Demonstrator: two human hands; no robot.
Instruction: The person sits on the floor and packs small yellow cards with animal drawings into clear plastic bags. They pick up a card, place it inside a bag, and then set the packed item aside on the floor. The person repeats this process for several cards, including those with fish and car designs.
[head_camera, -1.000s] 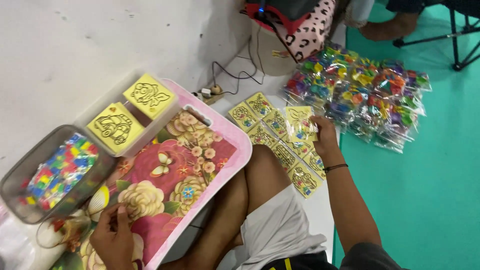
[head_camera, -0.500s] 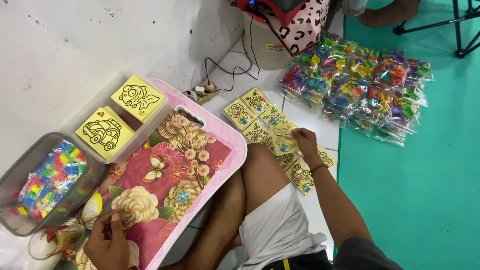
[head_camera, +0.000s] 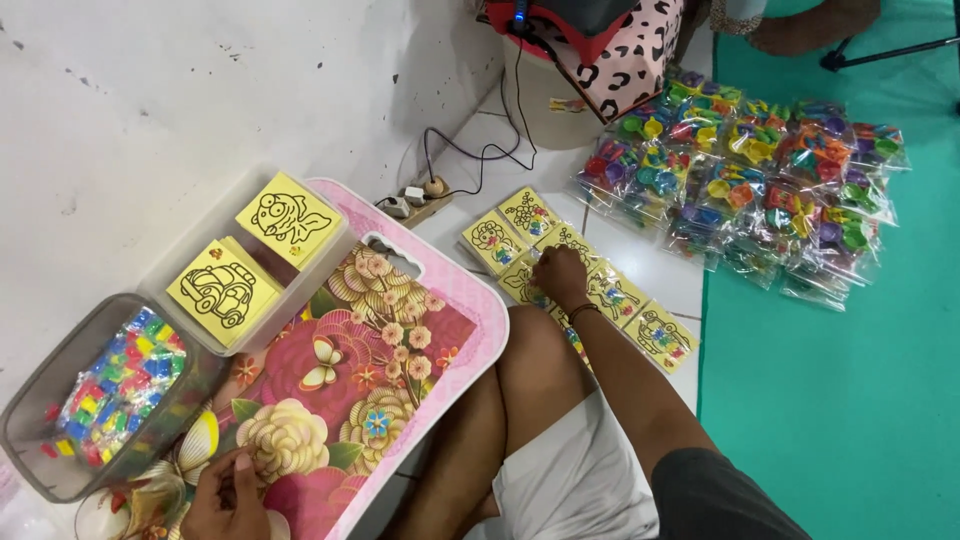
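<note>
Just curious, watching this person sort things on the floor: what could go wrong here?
The right hand reaches among overlapping yellow picture packets; lifting one might drag its neighbours out of order. The power strip and its cable lie close beside them, so a sweeping arm could snag it.

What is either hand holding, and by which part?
Right hand rests on the packets; a grip cannot be told. Left hand lies on the tray, holding nothing visible.

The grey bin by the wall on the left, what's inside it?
The grey bin holds a heap of small, bright packets in red, blue, yellow and green. What each contains is too small to tell, and the heap hides the bin's bottom.
</note>
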